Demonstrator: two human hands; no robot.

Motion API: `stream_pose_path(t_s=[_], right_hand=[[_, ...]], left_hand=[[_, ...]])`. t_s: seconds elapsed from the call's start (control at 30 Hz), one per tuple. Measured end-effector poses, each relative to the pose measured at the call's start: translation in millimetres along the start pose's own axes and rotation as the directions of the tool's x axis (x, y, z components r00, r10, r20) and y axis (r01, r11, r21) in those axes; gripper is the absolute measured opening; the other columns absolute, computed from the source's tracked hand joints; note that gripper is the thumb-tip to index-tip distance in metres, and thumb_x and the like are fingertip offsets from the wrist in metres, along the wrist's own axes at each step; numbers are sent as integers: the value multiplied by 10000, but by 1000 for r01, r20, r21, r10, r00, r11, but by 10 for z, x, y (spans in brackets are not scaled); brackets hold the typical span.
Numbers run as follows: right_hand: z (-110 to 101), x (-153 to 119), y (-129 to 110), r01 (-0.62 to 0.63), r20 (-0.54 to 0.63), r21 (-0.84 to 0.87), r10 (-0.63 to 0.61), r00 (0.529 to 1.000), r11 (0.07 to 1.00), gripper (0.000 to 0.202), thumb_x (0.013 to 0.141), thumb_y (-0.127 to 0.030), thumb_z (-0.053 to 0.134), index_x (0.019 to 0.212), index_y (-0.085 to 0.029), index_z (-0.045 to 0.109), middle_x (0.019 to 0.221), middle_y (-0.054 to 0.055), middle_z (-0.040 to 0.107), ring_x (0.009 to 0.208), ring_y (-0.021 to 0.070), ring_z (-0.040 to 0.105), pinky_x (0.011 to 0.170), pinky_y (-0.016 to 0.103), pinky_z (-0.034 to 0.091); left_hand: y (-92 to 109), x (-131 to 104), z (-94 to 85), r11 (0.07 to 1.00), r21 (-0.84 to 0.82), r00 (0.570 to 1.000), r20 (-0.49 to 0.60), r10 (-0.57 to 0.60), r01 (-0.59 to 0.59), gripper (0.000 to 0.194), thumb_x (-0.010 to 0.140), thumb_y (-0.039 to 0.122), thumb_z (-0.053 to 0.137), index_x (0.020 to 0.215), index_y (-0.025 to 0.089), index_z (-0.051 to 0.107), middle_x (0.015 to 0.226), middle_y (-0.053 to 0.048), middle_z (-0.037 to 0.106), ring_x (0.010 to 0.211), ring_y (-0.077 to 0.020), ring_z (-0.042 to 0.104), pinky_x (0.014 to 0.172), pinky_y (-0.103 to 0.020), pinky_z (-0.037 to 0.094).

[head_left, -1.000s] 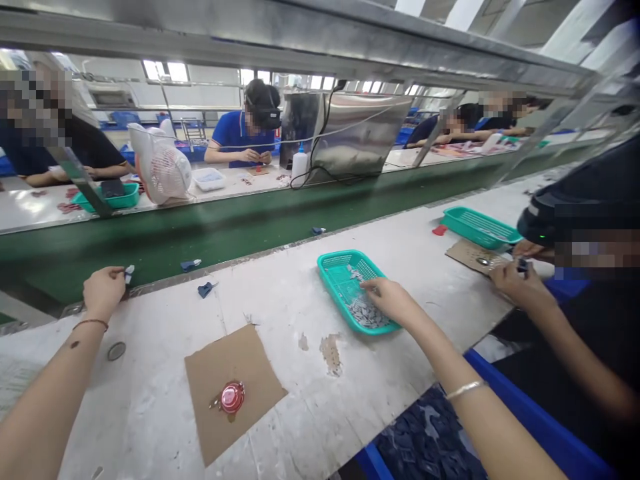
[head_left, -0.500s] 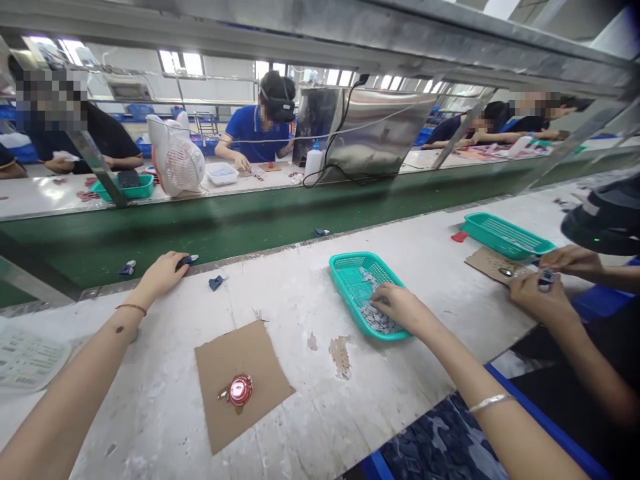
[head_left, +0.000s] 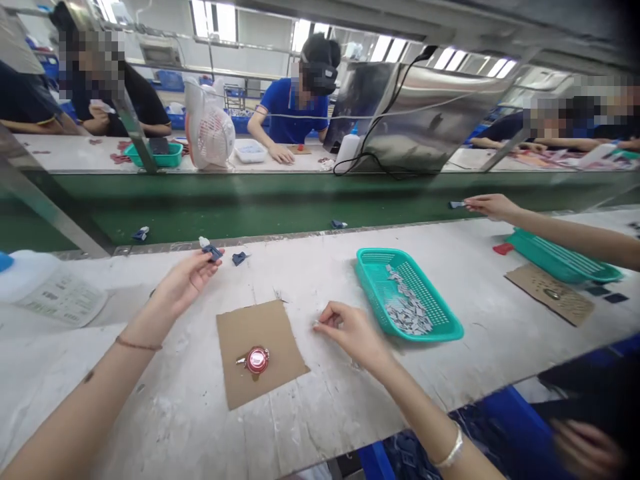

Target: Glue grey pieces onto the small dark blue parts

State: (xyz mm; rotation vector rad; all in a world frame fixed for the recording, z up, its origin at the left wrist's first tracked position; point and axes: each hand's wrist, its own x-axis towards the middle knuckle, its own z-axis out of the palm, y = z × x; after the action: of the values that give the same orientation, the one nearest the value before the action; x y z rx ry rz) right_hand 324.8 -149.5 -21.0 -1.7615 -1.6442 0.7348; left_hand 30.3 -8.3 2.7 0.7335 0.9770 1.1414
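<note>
My left hand [head_left: 187,283] holds a small dark blue piece [head_left: 213,252] with a white tip between its fingers, just above the table's far edge. Another dark blue piece [head_left: 240,258] lies on the table right beside it. My right hand [head_left: 353,330] is pinched on a small pale piece [head_left: 316,323], left of a green basket [head_left: 373,283] that holds many small grey pieces [head_left: 410,313]. Between and below my hands lies a brown cardboard square [head_left: 265,327], with a round shiny red container [head_left: 257,360] on it.
Beyond the table [head_left: 175,413] runs a green belt [head_left: 280,200] bearing dark blue pieces [head_left: 141,234]. A white bottle [head_left: 55,290] stands at left. At right, a co-worker's hand [head_left: 493,205] holds a piece over the belt, near another green basket [head_left: 560,257]. People sit opposite.
My right hand has left the basket and moved left with a small pale piece. My left hand has lifted the dark blue piece from the table's edge. A co-worker's hand now reaches over the belt.
</note>
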Motion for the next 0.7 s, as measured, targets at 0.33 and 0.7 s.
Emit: stream_pose_path(t_s=[0.33,0.7], right_hand=[[239,-233,33,204,-47,-175,-215,975,963,171,888,-198,507,821,-196,664,879,73,652,826,201,633,738,334,496],[247,-124,-144,232,86,-240,-217,972,943,181,880,-204,549,996,-176,685,879,76,698,808,221,668,747,369,540]], left_hand=[[-290,-1185,-161,972,-7,970,67,-234,235,273,766,232,764,1013,148,684,1152,-114,693,772,-131,653,719,-217,563],[-708,-1624,-308,970,-48,970,-31,-241,239,299,746,375,786,1002,230,732,1128,-43,690,840,-132,647,782,-220,534]])
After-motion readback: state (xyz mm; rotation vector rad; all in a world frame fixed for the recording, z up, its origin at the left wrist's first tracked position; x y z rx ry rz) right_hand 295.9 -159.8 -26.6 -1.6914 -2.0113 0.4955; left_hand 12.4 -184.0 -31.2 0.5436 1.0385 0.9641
